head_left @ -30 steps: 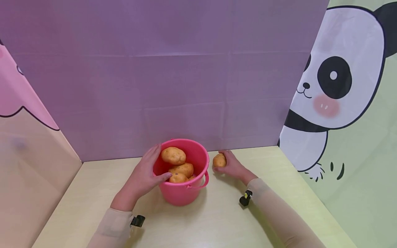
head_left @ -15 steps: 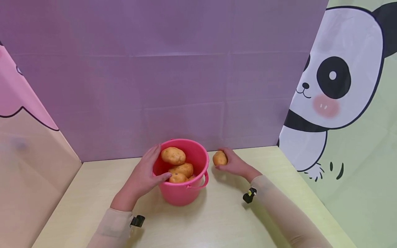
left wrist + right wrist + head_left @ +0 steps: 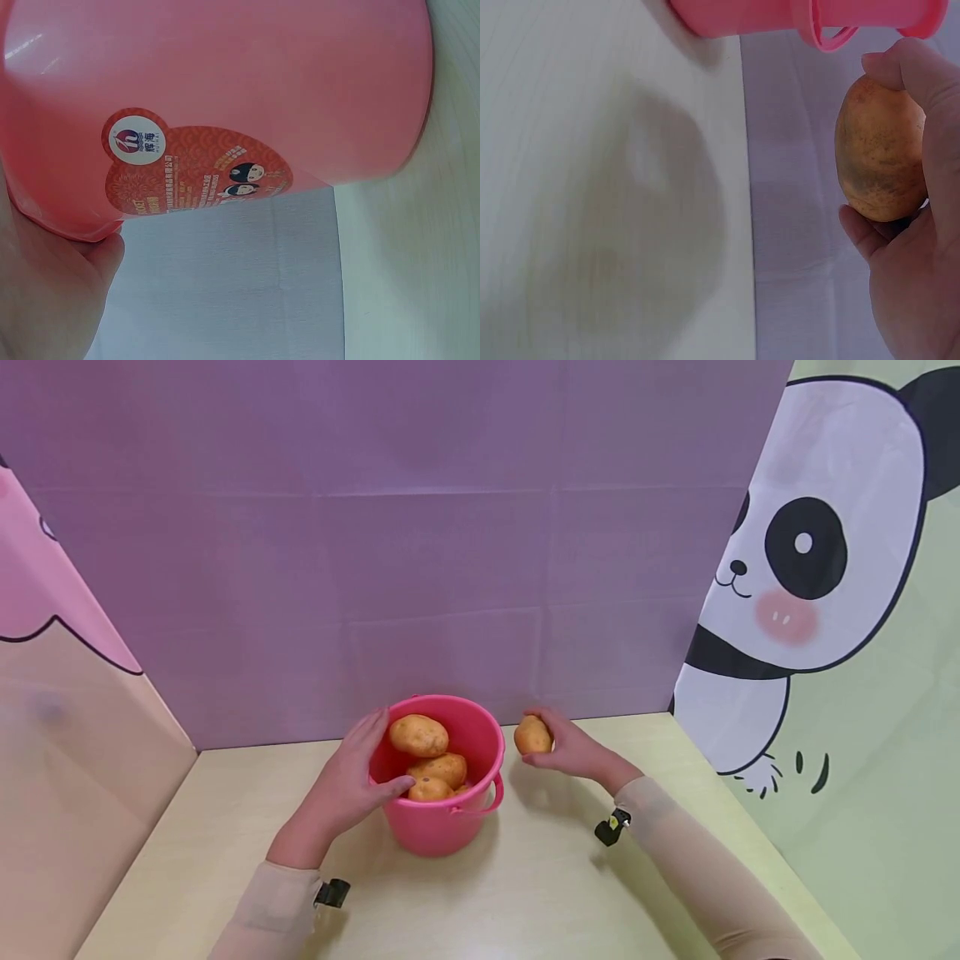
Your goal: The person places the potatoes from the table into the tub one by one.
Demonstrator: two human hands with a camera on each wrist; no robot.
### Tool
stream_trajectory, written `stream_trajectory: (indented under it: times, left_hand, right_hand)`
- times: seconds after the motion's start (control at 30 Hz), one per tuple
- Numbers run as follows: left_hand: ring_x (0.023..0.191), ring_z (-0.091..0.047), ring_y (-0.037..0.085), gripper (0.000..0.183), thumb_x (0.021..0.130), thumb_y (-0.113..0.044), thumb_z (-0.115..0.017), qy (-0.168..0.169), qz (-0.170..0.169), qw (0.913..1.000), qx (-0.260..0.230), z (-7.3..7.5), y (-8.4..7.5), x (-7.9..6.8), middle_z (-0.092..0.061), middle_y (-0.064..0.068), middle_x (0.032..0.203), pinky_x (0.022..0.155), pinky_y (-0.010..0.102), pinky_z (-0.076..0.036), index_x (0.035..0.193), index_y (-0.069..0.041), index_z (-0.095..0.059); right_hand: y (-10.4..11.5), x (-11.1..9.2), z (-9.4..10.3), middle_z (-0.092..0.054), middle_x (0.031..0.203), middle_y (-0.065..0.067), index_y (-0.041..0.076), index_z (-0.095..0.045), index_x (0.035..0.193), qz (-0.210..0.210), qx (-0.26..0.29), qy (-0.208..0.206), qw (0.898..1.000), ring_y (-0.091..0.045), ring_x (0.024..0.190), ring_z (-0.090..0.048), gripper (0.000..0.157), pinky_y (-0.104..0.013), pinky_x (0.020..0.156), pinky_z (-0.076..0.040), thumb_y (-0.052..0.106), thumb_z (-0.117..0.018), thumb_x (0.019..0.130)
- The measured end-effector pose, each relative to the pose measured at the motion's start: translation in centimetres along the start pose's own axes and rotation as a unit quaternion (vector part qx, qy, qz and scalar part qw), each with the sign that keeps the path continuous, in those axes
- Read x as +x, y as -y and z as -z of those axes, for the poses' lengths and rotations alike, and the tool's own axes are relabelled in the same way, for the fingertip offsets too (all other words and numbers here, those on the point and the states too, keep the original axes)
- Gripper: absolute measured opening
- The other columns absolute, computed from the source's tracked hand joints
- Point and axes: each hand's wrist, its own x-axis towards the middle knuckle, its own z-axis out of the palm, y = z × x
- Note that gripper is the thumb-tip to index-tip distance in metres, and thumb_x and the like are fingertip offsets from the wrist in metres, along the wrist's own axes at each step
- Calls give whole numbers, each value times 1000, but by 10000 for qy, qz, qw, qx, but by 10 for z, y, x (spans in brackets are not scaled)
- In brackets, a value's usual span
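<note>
A pink bucket (image 3: 435, 827) stands upright on the table, with several potatoes (image 3: 420, 736) inside. My left hand (image 3: 341, 785) holds its rim from the left side, the thumb reaching over the front edge. In the left wrist view that hand (image 3: 56, 281) grips the rim beside the bucket's red label (image 3: 199, 169). To the right of the bucket, my right hand (image 3: 572, 750) pinches a single potato (image 3: 532, 736) between thumb and fingers. The right wrist view has this potato (image 3: 881, 150) raised over the table, a wide shadow below it.
The pale wooden table (image 3: 510, 893) meets a purple cloth backdrop (image 3: 450, 543) just behind the bucket. A pink handle (image 3: 483, 802) sticks out from the bucket's right front. On the right rises a side panel with a printed panda (image 3: 817, 627).
My right hand has lifted the potato off the table, its wrist shifting slightly right and up. The left hand and bucket have stayed in place.
</note>
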Motion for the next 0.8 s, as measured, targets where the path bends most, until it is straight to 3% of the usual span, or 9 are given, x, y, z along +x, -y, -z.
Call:
stream_trajectory:
  times: [0.37, 0.8]
  left_hand:
    - [166, -20, 45, 119, 89, -52, -89, -15, -18, 10000, -10, -1, 0, 1, -23, 17, 182, 105, 71, -55, 178, -11, -20]
    - [166, -20, 46, 120, 89, -49, -90, -6, -3, 10000, 4, -1, 1, 1, -24, 18, 182, 106, 71, -55, 178, -11, -20]
  right_hand:
    - [16, -2, 17, -57, 144, -14, 3, -47, 161, 312, -11, 34, 9995, -32, 129, -58, 84, -51, 108, -56, 26, -87, 91]
    - [40, -5, 37, -53, 146, -11, 10, -48, 160, 521, -22, 31, 9986, -29, 129, -57, 79, -49, 109, -55, 21, -87, 93]
